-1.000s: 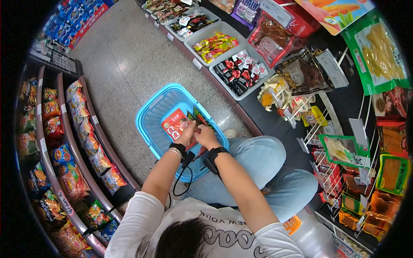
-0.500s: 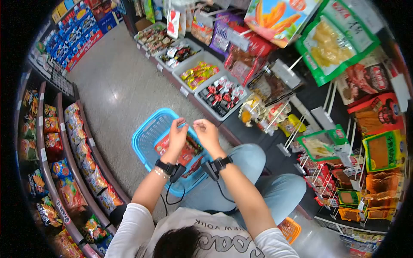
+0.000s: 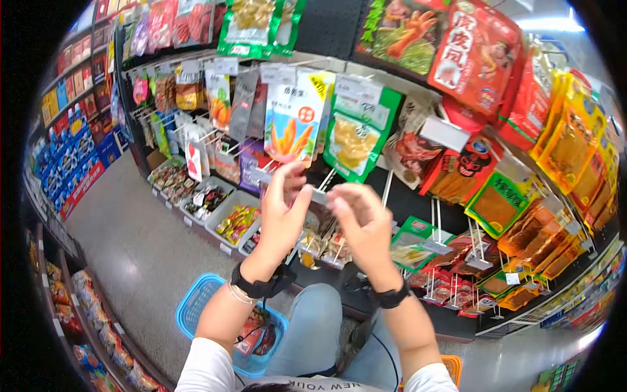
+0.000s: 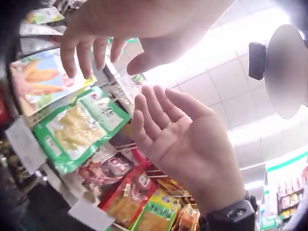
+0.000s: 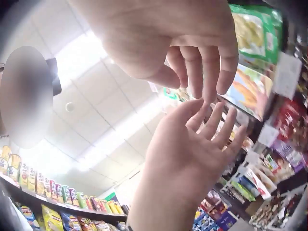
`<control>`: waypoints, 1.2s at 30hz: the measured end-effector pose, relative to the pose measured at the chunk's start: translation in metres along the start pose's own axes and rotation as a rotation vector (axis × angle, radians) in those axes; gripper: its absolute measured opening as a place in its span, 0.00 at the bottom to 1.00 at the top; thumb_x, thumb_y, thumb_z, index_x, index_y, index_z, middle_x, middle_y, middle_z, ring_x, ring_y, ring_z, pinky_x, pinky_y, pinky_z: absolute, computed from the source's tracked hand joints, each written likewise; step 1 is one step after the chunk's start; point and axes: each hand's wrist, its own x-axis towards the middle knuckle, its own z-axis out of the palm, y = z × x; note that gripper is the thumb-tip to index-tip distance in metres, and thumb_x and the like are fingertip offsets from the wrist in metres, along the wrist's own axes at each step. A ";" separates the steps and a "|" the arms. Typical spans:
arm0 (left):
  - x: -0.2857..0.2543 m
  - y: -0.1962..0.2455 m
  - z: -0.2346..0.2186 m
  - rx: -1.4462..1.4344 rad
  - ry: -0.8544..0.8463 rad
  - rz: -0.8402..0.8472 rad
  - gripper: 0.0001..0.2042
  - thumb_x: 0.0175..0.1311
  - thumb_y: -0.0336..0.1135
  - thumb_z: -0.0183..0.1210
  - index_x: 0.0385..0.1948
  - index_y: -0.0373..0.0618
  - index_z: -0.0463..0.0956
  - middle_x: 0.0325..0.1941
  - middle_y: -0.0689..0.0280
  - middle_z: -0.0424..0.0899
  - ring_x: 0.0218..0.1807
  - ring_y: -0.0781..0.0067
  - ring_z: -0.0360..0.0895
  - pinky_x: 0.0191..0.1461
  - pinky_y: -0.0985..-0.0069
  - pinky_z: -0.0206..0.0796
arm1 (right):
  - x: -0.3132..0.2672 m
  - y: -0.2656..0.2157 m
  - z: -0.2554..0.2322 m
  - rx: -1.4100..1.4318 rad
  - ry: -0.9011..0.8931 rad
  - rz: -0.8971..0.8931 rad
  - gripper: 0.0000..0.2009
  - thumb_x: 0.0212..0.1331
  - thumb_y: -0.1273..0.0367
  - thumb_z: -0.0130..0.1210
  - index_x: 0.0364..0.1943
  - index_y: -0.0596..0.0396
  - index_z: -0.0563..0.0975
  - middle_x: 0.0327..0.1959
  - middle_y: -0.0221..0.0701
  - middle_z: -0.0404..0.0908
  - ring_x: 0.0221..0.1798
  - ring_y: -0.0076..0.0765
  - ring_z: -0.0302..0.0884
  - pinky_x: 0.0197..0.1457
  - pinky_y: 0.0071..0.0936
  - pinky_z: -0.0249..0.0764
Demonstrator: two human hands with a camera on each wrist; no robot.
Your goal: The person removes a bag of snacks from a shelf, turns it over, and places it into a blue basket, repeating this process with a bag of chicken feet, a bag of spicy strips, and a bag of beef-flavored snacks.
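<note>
My left hand (image 3: 281, 215) is raised in front of the snack rack, fingers loosely bent and holding nothing. Facing it, my right hand (image 3: 367, 228) also hangs in the air with relaxed fingers and an empty palm, as the left wrist view shows. A small gap parts the two hands. Behind them hang a white and blue packet (image 3: 295, 117) with orange pieces pictured on it and a green-edged clear pouch (image 3: 356, 140) of pale yellow food. Below, the blue basket (image 3: 191, 304) stands on the floor with red packets (image 3: 258, 336) in it, partly hidden by my left forearm.
Grey bins (image 3: 219, 228) of small wrapped snacks line the rack's lower ledge. Metal hooks with price tags (image 3: 444, 134) stick out from it. Snack shelves (image 3: 85, 307) run along the left. An orange basket (image 3: 450, 366) is beside my right forearm.
Both hands have left the blue basket and its red packet and risen toward the hanging packets. The head view has tilted up and turned to the rack.
</note>
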 end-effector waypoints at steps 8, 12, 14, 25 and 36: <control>0.145 0.069 0.060 -0.084 -0.150 0.098 0.18 0.60 0.33 0.54 0.52 0.40 0.67 0.51 0.61 0.73 0.46 0.71 0.75 0.48 0.74 0.69 | 0.119 -0.078 -0.082 0.188 0.131 -0.040 0.17 0.59 0.72 0.52 0.51 0.65 0.68 0.46 0.40 0.76 0.41 0.32 0.78 0.44 0.23 0.76; 0.203 0.092 0.087 -0.132 -0.178 0.038 0.18 0.60 0.33 0.53 0.51 0.37 0.67 0.50 0.60 0.74 0.46 0.70 0.75 0.46 0.74 0.72 | 0.164 -0.089 -0.098 0.197 0.145 -0.022 0.24 0.57 0.69 0.55 0.55 0.67 0.65 0.48 0.42 0.74 0.47 0.36 0.76 0.50 0.27 0.73; 0.232 0.096 0.096 -0.135 -0.170 -0.109 0.18 0.59 0.33 0.52 0.51 0.37 0.68 0.46 0.61 0.75 0.45 0.69 0.75 0.48 0.73 0.71 | 0.187 -0.090 -0.106 0.046 0.147 -0.009 0.28 0.57 0.67 0.55 0.59 0.67 0.61 0.57 0.44 0.67 0.57 0.39 0.68 0.57 0.30 0.67; 0.312 0.068 0.086 0.361 -0.480 -0.209 0.26 0.60 0.46 0.52 0.60 0.51 0.60 0.63 0.58 0.60 0.69 0.56 0.53 0.63 0.52 0.53 | 0.227 -0.084 -0.133 -0.408 0.051 0.001 0.40 0.52 0.60 0.59 0.64 0.68 0.52 0.67 0.51 0.53 0.70 0.44 0.49 0.69 0.31 0.51; 0.295 0.087 0.088 0.269 -0.465 -0.215 0.25 0.63 0.46 0.52 0.59 0.45 0.62 0.56 0.60 0.70 0.54 0.66 0.72 0.49 0.70 0.67 | 0.233 -0.089 -0.131 -0.368 0.078 0.042 0.37 0.49 0.66 0.61 0.61 0.70 0.56 0.58 0.48 0.66 0.58 0.39 0.67 0.55 0.30 0.66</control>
